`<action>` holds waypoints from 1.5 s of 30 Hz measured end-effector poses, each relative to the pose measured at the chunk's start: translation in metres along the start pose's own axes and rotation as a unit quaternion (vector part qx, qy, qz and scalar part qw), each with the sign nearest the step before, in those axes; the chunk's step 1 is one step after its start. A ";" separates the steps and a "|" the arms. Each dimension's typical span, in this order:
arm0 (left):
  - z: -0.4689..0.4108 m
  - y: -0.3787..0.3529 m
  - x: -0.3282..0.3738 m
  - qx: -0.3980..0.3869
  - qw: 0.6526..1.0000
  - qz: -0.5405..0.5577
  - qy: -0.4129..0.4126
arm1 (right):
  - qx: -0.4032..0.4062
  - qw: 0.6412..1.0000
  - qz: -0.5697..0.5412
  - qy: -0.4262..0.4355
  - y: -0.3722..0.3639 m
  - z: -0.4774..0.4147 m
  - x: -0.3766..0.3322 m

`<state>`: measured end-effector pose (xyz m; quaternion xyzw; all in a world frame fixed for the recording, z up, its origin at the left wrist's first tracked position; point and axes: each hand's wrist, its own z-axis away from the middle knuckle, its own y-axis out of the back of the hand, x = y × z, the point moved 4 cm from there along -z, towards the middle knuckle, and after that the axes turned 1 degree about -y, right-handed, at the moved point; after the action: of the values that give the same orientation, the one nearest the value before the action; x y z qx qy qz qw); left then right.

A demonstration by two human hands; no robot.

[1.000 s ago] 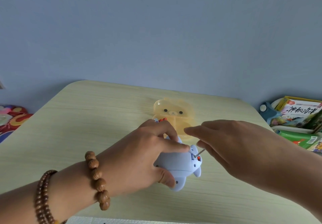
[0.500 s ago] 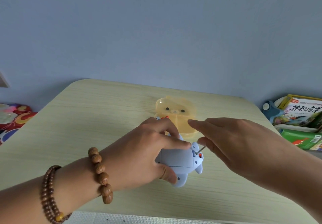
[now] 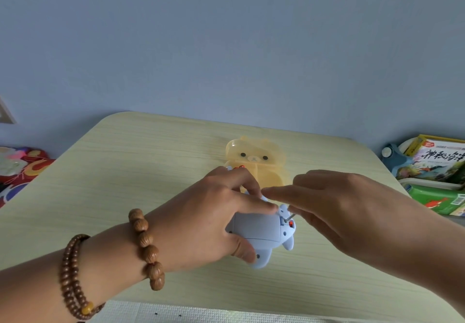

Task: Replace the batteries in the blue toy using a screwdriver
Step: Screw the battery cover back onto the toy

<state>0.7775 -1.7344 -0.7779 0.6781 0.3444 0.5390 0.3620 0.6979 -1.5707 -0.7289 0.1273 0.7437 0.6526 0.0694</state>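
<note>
Desk: Hands first. What is each one doing?

Field: The left hand (image 3: 208,218) grips the blue toy (image 3: 259,229), with its thumb curled against the near side and its fingers bent over the far side. The right hand (image 3: 347,212) pinches a screwdriver (image 3: 289,216). Only the thin metal shaft shows, since the handle is hidden under the fingers. The index finger stretches toward the left hand.

Desk: Where is the tip?

Field: At the toy's right end, set at a small opening where something red-orange shows.

Desk: And where is the toy?

Field: Over the table (image 3: 125,172), about midway along the near edge and a little back from it. I cannot tell whether it touches the top.

Desk: Anything else in shot?

Field: A translucent yellow bear-shaped box (image 3: 256,159) lies open just behind the hands, toward the far edge. Brown beaded bracelets (image 3: 147,249) circle the left wrist and forearm. Past the table's right edge are picture books (image 3: 440,161) and a green carton (image 3: 432,197). Past the left edge is some bright red patterned fabric (image 3: 20,169).
</note>
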 end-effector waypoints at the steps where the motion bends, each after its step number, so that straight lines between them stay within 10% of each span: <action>1: 0.000 0.000 0.001 -0.002 1.000 -0.001 0.000 | -0.003 1.000 -0.013 0.012 0.000 0.000 0.000; 24: -0.002 0.001 0.001 -0.005 1.000 -0.011 -0.015 | 0.072 0.997 -0.009 -0.020 0.006 -0.001 -0.011; 34: -0.001 0.003 0.000 -0.005 1.000 0.003 -0.004 | 0.259 0.910 -0.161 -0.280 -0.007 0.031 0.023; 45: -0.002 0.003 0.001 -0.002 1.000 0.002 -0.005 | 0.189 0.849 -0.136 -0.474 -0.070 0.040 0.040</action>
<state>0.7761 -1.7351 -0.7748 0.6806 0.3398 0.5374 0.3639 0.6636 -1.5292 -0.8010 0.3295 0.7395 0.3440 0.4756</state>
